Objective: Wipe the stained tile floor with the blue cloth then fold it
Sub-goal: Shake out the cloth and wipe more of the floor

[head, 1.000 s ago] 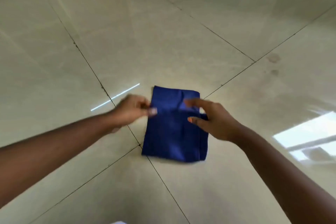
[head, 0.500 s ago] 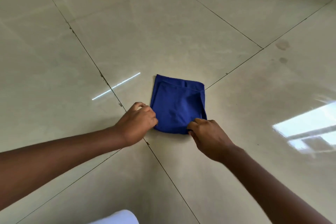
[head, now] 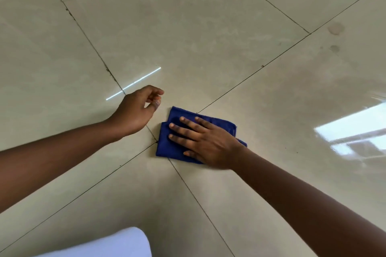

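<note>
Pressing the fold flat

My right hand (head: pixel 205 142) lay spread, gripping nothing, on the blue cloth (head: pixel 167 148); my left hand (head: pixel 137 108) hovered half-curled, empty. Lifting carelessly risked the fold springing open.

We see the cloth (head: pixel 167 148) folded, lying on the floor (head: pixel 208 37) right at the crossing of the tile joints. Right hand (head: pixel 205 141) lies flat on top of it, fingers (head: pixel 177 126) spread toward the left. Left hand (head: pixel 139 108) sits just left of the cloth and slightly beyond it, apart from it, fingers loosely curled. Two stains (head: pixel 335 28) lie far right, well beyond the cloth. A garment edge (head: pixel 117 244) sits at bottom, nearest us.
</note>
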